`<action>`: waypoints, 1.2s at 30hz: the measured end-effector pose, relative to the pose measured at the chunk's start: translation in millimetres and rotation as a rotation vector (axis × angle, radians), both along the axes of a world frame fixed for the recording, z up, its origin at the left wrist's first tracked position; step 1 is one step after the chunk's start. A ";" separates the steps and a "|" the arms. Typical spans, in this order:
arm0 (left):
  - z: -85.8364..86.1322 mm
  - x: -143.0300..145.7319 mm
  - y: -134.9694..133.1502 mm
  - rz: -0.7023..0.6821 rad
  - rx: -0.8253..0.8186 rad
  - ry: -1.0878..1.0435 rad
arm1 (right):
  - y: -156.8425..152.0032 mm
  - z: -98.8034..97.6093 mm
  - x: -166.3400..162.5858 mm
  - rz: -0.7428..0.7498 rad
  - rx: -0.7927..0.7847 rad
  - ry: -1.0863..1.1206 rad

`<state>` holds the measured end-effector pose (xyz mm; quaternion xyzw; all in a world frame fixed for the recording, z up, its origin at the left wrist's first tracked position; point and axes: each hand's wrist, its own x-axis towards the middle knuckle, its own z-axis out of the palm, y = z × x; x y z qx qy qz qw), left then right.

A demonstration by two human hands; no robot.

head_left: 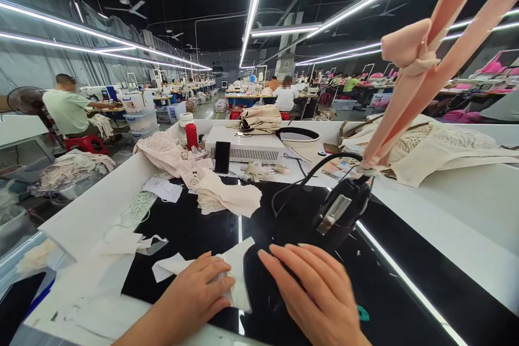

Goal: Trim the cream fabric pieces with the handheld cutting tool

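My left hand [198,292] lies with its fingers curled down on a small white fabric piece [237,259] on the black glossy worktop [190,227]. My right hand [314,289] rests flat beside it, fingers stretched out on the black surface and holding nothing. Just beyond my right hand hangs a black hand iron [343,208] with a cable, tied to pink straps [409,81] that run up to the right.
A stack of cream fabric pieces [221,194], a phone [222,157], a red bottle [191,136] and a white box unit [245,146] sit at the back. Lace garments [438,151] lie on the white ledge at right. Other people work at distant tables.
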<state>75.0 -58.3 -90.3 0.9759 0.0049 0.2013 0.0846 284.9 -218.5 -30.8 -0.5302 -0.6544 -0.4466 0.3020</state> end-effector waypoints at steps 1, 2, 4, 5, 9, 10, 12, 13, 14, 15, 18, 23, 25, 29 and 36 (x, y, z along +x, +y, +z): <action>-0.6 1.4 -0.1 -0.002 0.000 0.004 | -6.6 7.3 4.2 -0.030 0.089 -0.005; -1.6 3.1 -0.1 -0.005 0.000 0.008 | -11.2 12.8 9.4 -0.064 0.190 0.013; -4.7 7.2 -0.4 -0.018 0.000 0.008 | -14.3 18.5 20.3 -0.163 0.340 0.185; -6.5 9.2 -0.6 -0.028 -0.001 0.004 | -13.0 19.1 25.0 -0.188 0.370 0.335; -11.8 15.5 -0.7 -0.075 -0.017 -0.001 | 1.8 15.7 31.0 -0.060 0.212 1.007; -12.2 16.4 -0.4 -0.084 -0.024 0.005 | 5.6 15.2 29.4 -0.011 0.148 1.128; -12.0 17.5 0.5 -0.097 -0.039 0.019 | 12.0 15.8 24.0 0.058 0.036 1.284; -11.6 17.8 1.0 -0.104 -0.044 0.022 | 14.5 16.7 20.9 0.088 -0.002 1.322; -11.0 18.0 1.4 -0.109 -0.048 0.021 | 16.7 17.8 17.9 0.111 -0.021 1.335; -10.4 18.0 1.6 -0.115 -0.049 0.016 | 18.5 18.9 15.2 0.122 -0.023 1.331; -7.7 17.3 -0.4 -0.122 -0.057 -0.020 | 22.7 20.8 9.7 0.090 0.049 1.300; 0.5 14.3 -8.9 -0.071 -0.092 -0.018 | 21.6 19.2 0.7 0.097 0.102 1.322; 3.9 13.8 -11.5 -0.073 -0.083 -0.006 | 18.8 18.0 -6.2 0.153 0.101 1.336; 9.4 15.8 -15.7 -0.116 -0.052 0.047 | 13.2 16.0 -22.4 0.381 0.086 1.398; 8.0 25.1 -21.1 -0.185 -0.038 0.058 | 7.1 8.0 -43.3 0.628 0.079 1.480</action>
